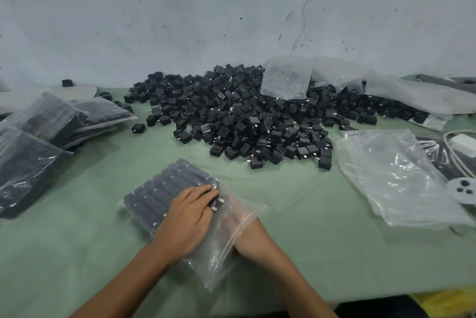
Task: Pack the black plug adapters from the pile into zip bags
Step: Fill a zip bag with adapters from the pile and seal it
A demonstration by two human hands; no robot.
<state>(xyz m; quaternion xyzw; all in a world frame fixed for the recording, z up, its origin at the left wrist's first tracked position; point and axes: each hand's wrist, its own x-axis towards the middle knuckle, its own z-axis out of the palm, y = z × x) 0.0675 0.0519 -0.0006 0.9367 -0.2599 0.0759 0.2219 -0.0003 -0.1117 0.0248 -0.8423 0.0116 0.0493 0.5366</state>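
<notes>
2 hands meet at the zip bag point(219, 266). Left hand point(189, 217) presses its adapters point(164, 189), fingers nearly straight; right hand point(242, 225) reaches inside, grip unclear.

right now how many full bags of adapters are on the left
3: a near bag, a middle bag behind it, a far bag toward the pile; others may lie hidden underneath.

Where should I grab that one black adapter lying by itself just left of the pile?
Pinch the lone adapter across its flat opposite sides, coming straight down from above: it is a boxy block lying on the green cloth, clear of its neighbours.
</notes>
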